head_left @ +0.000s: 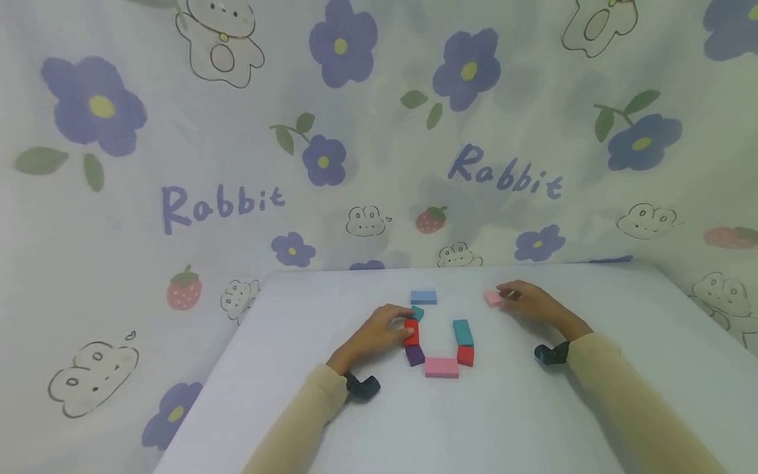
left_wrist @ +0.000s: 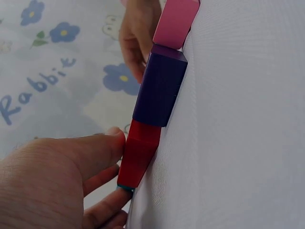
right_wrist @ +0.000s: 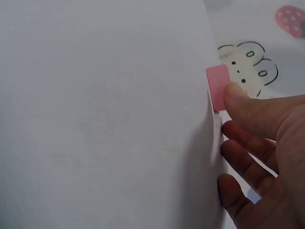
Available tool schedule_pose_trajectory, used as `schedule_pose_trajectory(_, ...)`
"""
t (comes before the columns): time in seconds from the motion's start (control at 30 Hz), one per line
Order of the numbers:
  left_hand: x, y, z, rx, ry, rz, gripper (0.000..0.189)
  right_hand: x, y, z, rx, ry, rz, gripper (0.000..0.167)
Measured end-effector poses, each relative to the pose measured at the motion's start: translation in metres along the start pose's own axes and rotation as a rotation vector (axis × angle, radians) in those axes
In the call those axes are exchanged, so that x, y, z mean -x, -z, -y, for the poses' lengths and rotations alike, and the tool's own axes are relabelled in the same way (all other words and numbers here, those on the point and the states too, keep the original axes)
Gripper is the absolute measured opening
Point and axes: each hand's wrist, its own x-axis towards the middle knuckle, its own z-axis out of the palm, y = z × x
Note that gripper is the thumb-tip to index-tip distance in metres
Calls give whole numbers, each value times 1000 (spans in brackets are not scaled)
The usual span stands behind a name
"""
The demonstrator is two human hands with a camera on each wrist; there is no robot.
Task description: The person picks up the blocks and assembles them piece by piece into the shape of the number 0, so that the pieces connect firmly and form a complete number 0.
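Note:
My left hand [head_left: 381, 327] is at the left side of a U of coloured blocks, its thumb on the red block [left_wrist: 139, 149]. Its fingers reach the small teal block [head_left: 418, 313] at the red block's far end, mostly hidden in the left wrist view. A purple block [left_wrist: 160, 87] adjoins the red block's near end. Off to the right, my right hand [head_left: 530, 303] pinches a small pink block [right_wrist: 218, 88]. In the right wrist view its thumb lies on the block's edge and the other fingers are curved below.
A long pink block [head_left: 441, 368] forms the bottom of the U. Up its right side are a small red block [head_left: 466, 356] and a longer teal block [head_left: 463, 332]. Beyond the U lies a light blue block [head_left: 423, 297]. A patterned curtain [head_left: 379, 131] hangs behind the white table [head_left: 474, 428].

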Motion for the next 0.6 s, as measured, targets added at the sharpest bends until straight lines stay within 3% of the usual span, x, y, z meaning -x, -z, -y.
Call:
schedule_pose_trajectory(0.27, 5, 2, 1, -20, 12, 0, 46, -2, -3, 3, 28, 19, 3, 51)
schedule_pose_trajectory(0.6, 2, 0, 4, -11, -4, 6, 47, 0, 1, 7, 2, -27, -2, 45)
